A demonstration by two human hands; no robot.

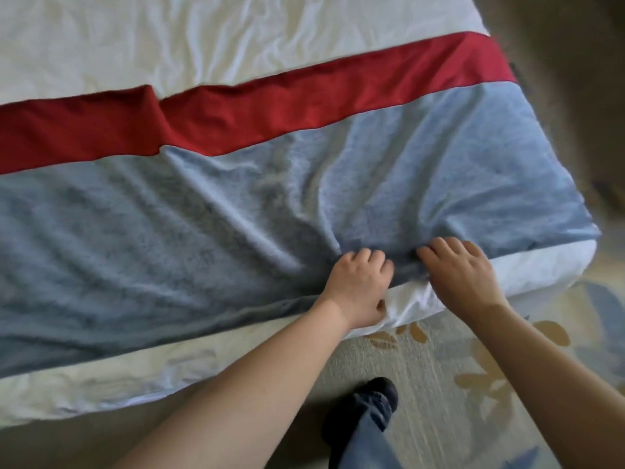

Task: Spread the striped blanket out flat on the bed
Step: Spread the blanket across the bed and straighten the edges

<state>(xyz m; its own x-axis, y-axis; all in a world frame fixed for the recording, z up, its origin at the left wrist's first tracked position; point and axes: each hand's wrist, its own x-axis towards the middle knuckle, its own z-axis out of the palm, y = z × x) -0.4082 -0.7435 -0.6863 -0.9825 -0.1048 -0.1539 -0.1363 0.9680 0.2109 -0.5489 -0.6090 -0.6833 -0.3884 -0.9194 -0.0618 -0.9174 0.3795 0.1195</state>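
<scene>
1. The striped blanket (236, 204) lies across the bed (541, 265). It runs from the left edge of the view to the mattress corner at right, and its near hem sits just inside the bed's near side.
2. Its far stripe is a red band (304, 96) of smooth, matte cloth. One small fold stands up left of centre.
3. The wider near stripe is a blue-grey band (135, 231), which looks fuzzy and mottled like fleece. Thin pale seams separate the bands.
4. Long soft ridges in the blue-grey cloth fan out from the spot where the two hands meet the hem.
5. The left hand (355, 286) is knuckles-up at the hem. Its fingers are curled tight into a bunch of fleece, and the thumb lies low by the sheet.
6. The right hand (463, 272) is just beside it, also at the hem. Its fingers are bent and close together with the tips dug into the fabric. The thumb is hidden, so I cannot tell how it grips underneath.
7. A white sheet (169, 38), thin and finely creased, covers the mattress beyond the red band and shows as a strip along the near side.
8. The floor has a pale rug (473, 367) with ochre and blue leaf shapes.
9. A dark shoe (378, 390) and a blue trouser leg (365, 445) stand on it.
</scene>
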